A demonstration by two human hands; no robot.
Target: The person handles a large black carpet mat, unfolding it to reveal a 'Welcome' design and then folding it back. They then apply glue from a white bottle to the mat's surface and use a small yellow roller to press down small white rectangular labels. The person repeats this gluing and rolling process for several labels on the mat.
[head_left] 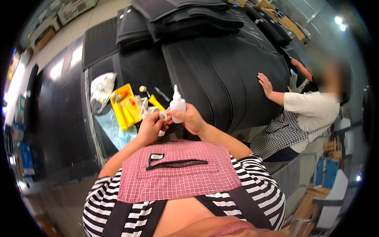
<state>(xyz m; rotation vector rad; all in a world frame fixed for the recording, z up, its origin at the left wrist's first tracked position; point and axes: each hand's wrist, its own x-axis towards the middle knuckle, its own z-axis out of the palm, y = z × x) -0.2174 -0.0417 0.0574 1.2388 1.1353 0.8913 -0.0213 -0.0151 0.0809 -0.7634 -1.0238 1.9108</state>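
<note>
the right hand point(192, 118) is holding a small white squeeze bottle point(177, 106) upright at the centre of the view, its grip clamped around the lower body while the pointed nozzle is aiming toward twelve o'clock. the left hand point(149, 127) is sitting at nine o'clock of the bottle, its fingers pinched together on a small pale piece point(162, 115) that is touching the bottle's base; what that piece is cannot be told. at ten o'clock of the hands a yellow tray point(124, 107) of small tools is lying on the black desk point(59, 114), with a crumpled white bag point(102, 87) beside it. large black ribbed mats point(221, 75) are lying toward one o'clock, and a co-worker's hand point(265, 84) is pressing on them at two o'clock.
</note>
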